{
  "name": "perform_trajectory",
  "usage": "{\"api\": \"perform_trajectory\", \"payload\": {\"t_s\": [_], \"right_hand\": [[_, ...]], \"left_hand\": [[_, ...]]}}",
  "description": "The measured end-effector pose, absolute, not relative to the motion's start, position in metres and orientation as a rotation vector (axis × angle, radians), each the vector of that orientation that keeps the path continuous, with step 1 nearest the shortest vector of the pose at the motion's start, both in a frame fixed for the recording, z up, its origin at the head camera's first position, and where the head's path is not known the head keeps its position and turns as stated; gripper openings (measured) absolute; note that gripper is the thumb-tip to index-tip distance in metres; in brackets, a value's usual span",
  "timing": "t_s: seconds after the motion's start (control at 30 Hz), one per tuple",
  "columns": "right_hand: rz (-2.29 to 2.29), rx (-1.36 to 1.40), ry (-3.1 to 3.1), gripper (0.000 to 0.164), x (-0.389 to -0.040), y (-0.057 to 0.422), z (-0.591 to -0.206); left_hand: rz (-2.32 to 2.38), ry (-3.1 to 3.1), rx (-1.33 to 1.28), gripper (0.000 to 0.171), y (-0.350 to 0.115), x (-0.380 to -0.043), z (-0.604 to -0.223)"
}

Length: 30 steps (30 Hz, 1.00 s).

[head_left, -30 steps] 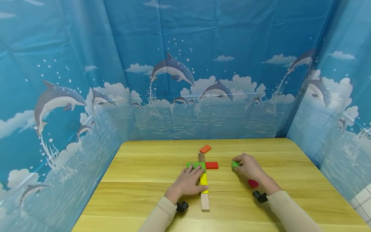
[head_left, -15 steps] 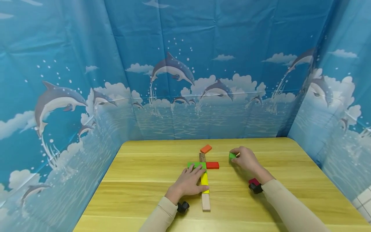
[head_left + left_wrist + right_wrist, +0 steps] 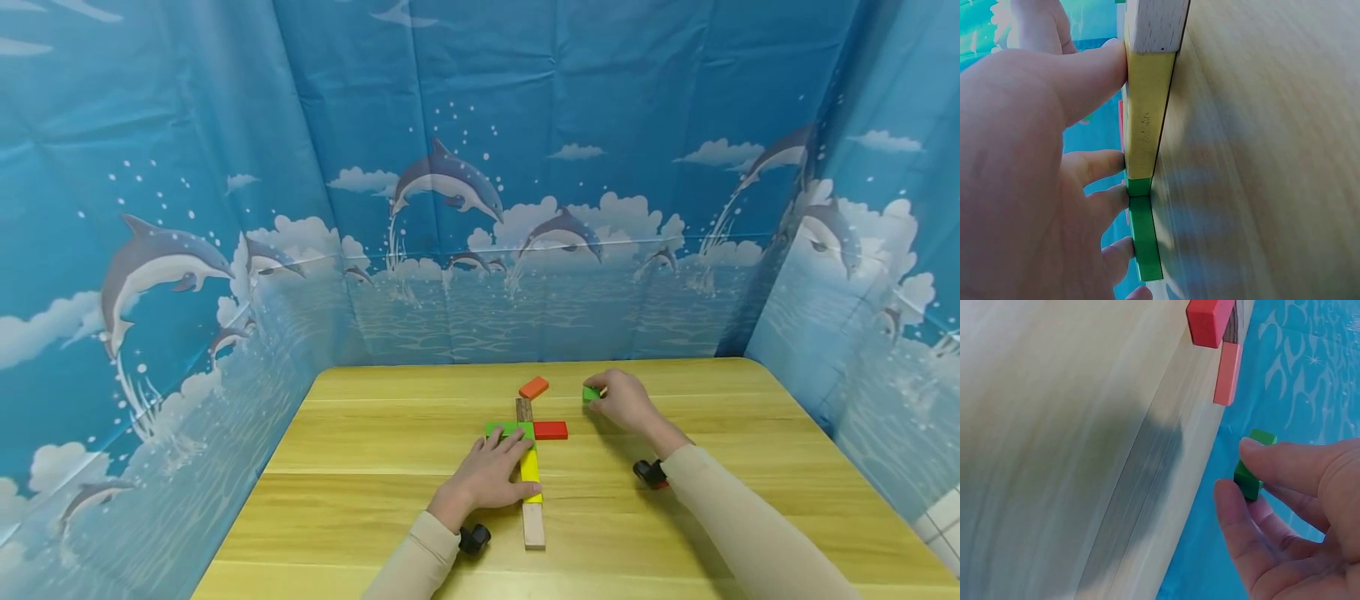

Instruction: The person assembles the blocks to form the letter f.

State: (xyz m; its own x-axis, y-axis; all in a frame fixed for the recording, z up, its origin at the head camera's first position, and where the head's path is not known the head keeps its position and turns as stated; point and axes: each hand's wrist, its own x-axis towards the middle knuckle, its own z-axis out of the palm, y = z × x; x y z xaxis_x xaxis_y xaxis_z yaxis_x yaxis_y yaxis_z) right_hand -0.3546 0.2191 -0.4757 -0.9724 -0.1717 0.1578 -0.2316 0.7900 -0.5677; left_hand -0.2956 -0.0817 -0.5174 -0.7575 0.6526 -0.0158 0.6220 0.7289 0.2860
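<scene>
Right hand: thumb and fingers clamped on the held green block, its ends showing past the thumb in the right wrist view
Held green block's place: right of the cross of blocks and near the orange block; the right wrist view sets it against the blue curtain, past the edge of the bench
Left hand: fingers spread apart, tips resting on the green pieces, thumb touching the yellow block
Stem of the cross: yellow block end to end with the pale wooden block on the near side and the middle green block on the far side
Arms of the cross: left green block on one side, red block on the other
Top of the cross: dark brown block; the orange block lies angled beyond it
Right wrist: black device, with what seems to be a red piece mostly hidden behind it
Backdrop: curtain printed with dolphins, clouds and water, around the bench
</scene>
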Motion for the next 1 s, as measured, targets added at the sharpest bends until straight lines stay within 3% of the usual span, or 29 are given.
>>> {"api": "perform_trajectory", "payload": {"t_s": [1.0], "right_hand": [[0.803, 0.313, -2.945, 0.037, -0.407, 0.186, -0.489]], "left_hand": [[0.421, 2.789, 1.049, 0.079, -0.085, -0.294, -0.516]]}}
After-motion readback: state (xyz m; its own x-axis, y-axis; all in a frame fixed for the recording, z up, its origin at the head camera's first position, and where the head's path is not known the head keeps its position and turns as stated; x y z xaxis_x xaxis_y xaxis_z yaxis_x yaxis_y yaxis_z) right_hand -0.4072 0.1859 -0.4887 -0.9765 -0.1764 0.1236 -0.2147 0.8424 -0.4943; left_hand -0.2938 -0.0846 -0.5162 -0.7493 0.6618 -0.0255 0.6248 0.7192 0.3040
